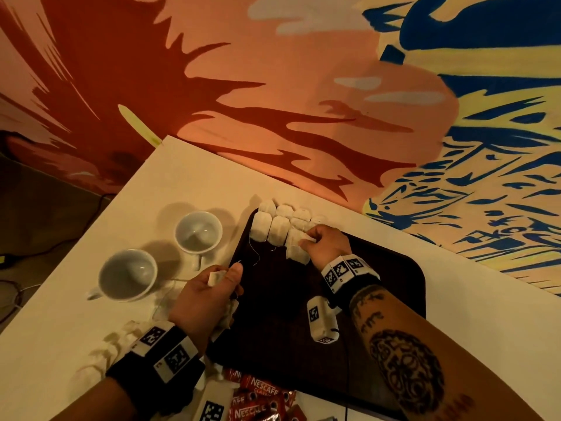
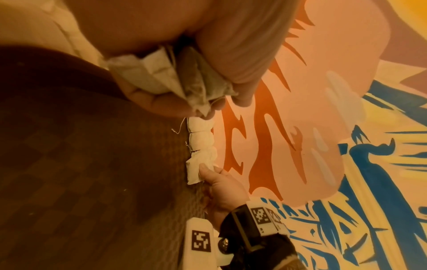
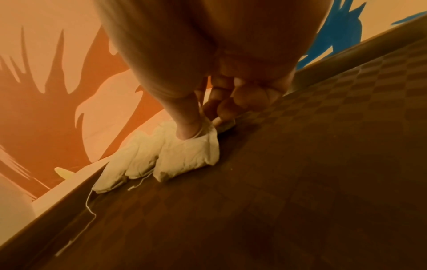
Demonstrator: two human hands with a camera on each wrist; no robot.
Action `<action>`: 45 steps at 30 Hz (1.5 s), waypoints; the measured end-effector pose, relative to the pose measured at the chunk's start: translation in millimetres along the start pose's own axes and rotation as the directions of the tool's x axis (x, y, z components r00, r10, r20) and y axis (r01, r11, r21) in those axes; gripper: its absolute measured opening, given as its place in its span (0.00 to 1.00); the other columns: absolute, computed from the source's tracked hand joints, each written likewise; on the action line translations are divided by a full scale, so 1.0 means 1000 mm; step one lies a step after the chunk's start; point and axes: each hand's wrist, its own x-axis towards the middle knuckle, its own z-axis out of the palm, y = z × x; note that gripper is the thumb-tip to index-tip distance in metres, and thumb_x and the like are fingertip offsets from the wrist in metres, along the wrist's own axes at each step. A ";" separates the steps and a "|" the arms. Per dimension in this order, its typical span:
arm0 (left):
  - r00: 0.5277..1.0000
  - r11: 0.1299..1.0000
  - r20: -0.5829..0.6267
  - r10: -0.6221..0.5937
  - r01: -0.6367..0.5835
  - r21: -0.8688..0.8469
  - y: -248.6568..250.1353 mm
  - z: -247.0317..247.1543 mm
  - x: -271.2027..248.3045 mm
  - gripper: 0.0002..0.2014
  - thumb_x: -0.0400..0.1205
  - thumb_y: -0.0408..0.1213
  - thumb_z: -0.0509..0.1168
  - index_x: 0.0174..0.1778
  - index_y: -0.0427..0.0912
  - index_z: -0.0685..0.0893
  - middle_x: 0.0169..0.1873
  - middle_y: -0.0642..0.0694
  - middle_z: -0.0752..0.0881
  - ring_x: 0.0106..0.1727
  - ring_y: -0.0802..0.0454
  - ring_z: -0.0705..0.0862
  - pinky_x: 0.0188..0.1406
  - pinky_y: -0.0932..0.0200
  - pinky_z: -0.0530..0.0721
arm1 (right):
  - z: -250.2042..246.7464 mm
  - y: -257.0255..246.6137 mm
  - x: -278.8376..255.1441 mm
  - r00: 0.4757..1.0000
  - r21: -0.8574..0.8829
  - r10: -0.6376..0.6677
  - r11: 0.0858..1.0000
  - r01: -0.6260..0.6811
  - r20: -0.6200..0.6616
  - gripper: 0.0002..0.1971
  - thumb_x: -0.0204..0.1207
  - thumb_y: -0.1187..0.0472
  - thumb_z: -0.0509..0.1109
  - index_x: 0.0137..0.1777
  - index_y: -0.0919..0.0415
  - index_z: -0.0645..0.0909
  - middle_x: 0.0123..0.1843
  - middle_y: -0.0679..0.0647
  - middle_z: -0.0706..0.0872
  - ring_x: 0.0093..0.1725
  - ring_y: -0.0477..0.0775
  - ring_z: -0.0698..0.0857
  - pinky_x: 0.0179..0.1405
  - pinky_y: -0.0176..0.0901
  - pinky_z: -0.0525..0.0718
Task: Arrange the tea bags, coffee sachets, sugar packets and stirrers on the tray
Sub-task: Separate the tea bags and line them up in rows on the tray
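Observation:
A dark brown tray lies on the white table. White tea bags stand in two rows at its far left corner. My right hand pinches one more tea bag at the near right end of those rows; in the right wrist view its thumb presses on that tea bag beside the lined-up tea bags. My left hand hovers over the tray's left edge and grips a bunch of tea bags. Red coffee sachets lie off the tray at its near edge.
Two white cups stand on the table left of the tray. Loose tea bags lie on the table by my left wrist. A painted wall rises right behind the table's far edge. Most of the tray floor is bare.

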 end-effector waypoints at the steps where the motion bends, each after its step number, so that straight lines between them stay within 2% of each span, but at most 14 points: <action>1: 1.000 1.000 0.002 -0.005 0.005 -0.008 0.001 0.002 0.000 0.26 0.71 0.62 0.69 0.36 0.37 0.81 0.22 0.40 0.74 0.19 0.48 0.71 0.20 0.61 0.70 | -0.001 0.000 -0.001 1.000 0.004 -0.003 1.000 0.003 -0.012 0.13 0.76 0.50 0.75 0.58 0.51 0.86 0.57 0.50 0.88 0.58 0.52 0.86 0.52 0.35 0.74; 8: 0.985 0.975 0.114 -0.131 0.149 -0.165 0.007 0.006 0.003 0.32 0.80 0.69 0.55 0.40 0.40 0.81 0.33 0.38 0.75 0.24 0.49 0.70 0.21 0.61 0.69 | -0.013 -0.013 -0.032 0.988 0.115 -0.086 0.988 0.101 -0.127 0.13 0.76 0.51 0.73 0.59 0.49 0.82 0.56 0.52 0.85 0.52 0.51 0.85 0.54 0.42 0.81; 11: 0.971 0.943 0.191 -0.141 0.191 -0.274 0.010 0.014 0.001 0.31 0.85 0.65 0.50 0.42 0.38 0.80 0.31 0.41 0.80 0.23 0.50 0.75 0.18 0.64 0.72 | -0.020 -0.035 -0.082 0.963 0.269 -0.270 0.926 0.265 -0.018 0.05 0.78 0.49 0.74 0.52 0.44 0.85 0.48 0.41 0.88 0.46 0.39 0.86 0.46 0.34 0.80; 13: 0.961 0.931 0.242 -0.135 0.206 -0.300 0.011 0.020 -0.002 0.33 0.85 0.63 0.49 0.46 0.33 0.82 0.31 0.38 0.82 0.21 0.48 0.78 0.16 0.63 0.75 | -0.015 -0.046 -0.114 0.921 0.390 -0.378 0.865 0.315 0.095 0.09 0.76 0.47 0.77 0.54 0.44 0.87 0.48 0.42 0.89 0.48 0.37 0.87 0.51 0.33 0.82; 15: 0.963 0.938 0.249 -0.108 0.181 -0.295 0.011 0.025 -0.005 0.38 0.84 0.65 0.53 0.60 0.28 0.84 0.49 0.31 0.87 0.39 0.39 0.88 0.37 0.49 0.87 | -0.008 -0.048 -0.134 0.881 0.369 -0.444 0.855 0.364 0.162 0.18 0.72 0.44 0.80 0.61 0.43 0.86 0.54 0.43 0.86 0.52 0.38 0.86 0.57 0.35 0.83; 17: 0.969 0.947 0.237 -0.072 0.142 -0.290 0.010 0.027 -0.011 0.38 0.81 0.66 0.58 0.66 0.31 0.85 0.63 0.28 0.85 0.62 0.34 0.86 0.70 0.37 0.78 | -0.004 -0.047 -0.144 0.877 0.287 -0.451 0.873 0.395 0.167 0.19 0.71 0.45 0.81 0.62 0.42 0.85 0.55 0.46 0.80 0.52 0.39 0.83 0.58 0.32 0.80; 18: 0.971 0.953 0.228 -0.068 0.131 -0.273 0.010 0.027 -0.014 0.39 0.80 0.68 0.58 0.64 0.32 0.86 0.61 0.28 0.86 0.63 0.34 0.86 0.71 0.38 0.77 | -0.005 -0.046 -0.148 0.881 0.282 -0.451 0.872 0.401 0.141 0.16 0.71 0.47 0.81 0.58 0.43 0.86 0.54 0.46 0.79 0.51 0.39 0.82 0.56 0.32 0.79; 23: 0.954 0.988 0.296 -0.046 0.088 -0.130 0.008 0.030 -0.025 0.35 0.74 0.73 0.62 0.54 0.43 0.91 0.33 0.25 0.82 0.31 0.33 0.84 0.36 0.53 0.80 | -0.003 -0.037 -0.160 0.910 0.489 -0.413 0.797 0.354 0.016 0.06 0.73 0.53 0.80 0.45 0.48 0.85 0.45 0.48 0.89 0.44 0.44 0.87 0.48 0.38 0.85; 26: 0.961 0.985 0.273 0.050 -0.003 -0.171 0.006 0.032 -0.032 0.33 0.72 0.70 0.70 0.59 0.43 0.89 0.45 0.17 0.81 0.43 0.33 0.83 0.44 0.43 0.78 | -0.004 -0.033 -0.163 0.935 0.585 -0.353 0.753 0.302 -0.028 0.06 0.75 0.54 0.79 0.44 0.51 0.85 0.39 0.47 0.91 0.39 0.43 0.89 0.42 0.38 0.85; 28: 0.965 0.978 0.240 0.109 -0.061 -0.200 0.006 0.033 -0.036 0.27 0.71 0.64 0.73 0.53 0.44 0.89 0.34 0.30 0.84 0.29 0.43 0.83 0.33 0.54 0.82 | -0.004 -0.030 -0.164 0.955 0.648 -0.291 0.717 0.256 -0.055 0.06 0.75 0.54 0.80 0.44 0.52 0.84 0.37 0.47 0.91 0.36 0.43 0.87 0.37 0.39 0.84; 31: 0.973 0.956 0.208 0.104 -0.040 -0.290 0.006 0.036 -0.041 0.17 0.73 0.49 0.71 0.48 0.38 0.84 0.19 0.47 0.75 0.12 0.56 0.67 0.13 0.70 0.66 | -0.003 -0.028 -0.168 0.966 0.706 -0.253 0.674 0.215 -0.052 0.08 0.75 0.57 0.79 0.46 0.57 0.83 0.36 0.50 0.90 0.34 0.46 0.86 0.32 0.38 0.80; 39: 0.990 0.942 0.064 0.130 -0.103 -0.320 0.008 0.037 -0.044 0.14 0.69 0.41 0.75 0.47 0.39 0.88 0.29 0.41 0.87 0.21 0.53 0.83 0.17 0.64 0.78 | 0.004 -0.021 -0.174 0.947 0.650 -0.322 0.720 0.244 0.001 0.06 0.76 0.55 0.79 0.50 0.53 0.85 0.44 0.48 0.92 0.43 0.43 0.89 0.44 0.42 0.88; 43: 0.984 0.978 0.028 0.175 -0.171 -0.116 0.007 0.031 -0.040 0.10 0.70 0.44 0.80 0.42 0.44 0.91 0.34 0.40 0.91 0.38 0.44 0.90 0.42 0.50 0.88 | 0.004 -0.019 -0.169 0.933 0.596 -0.361 0.750 0.287 0.005 0.12 0.76 0.56 0.79 0.57 0.45 0.84 0.49 0.41 0.91 0.52 0.36 0.87 0.53 0.29 0.83; 45: 0.980 0.980 0.016 0.200 -0.200 -0.017 0.007 0.027 -0.038 0.03 0.77 0.39 0.75 0.42 0.44 0.91 0.34 0.42 0.91 0.39 0.46 0.89 0.45 0.50 0.87 | 0.004 -0.020 -0.164 0.921 0.549 -0.389 0.767 0.331 -0.011 0.16 0.76 0.57 0.78 0.61 0.42 0.83 0.51 0.39 0.90 0.55 0.34 0.86 0.56 0.27 0.81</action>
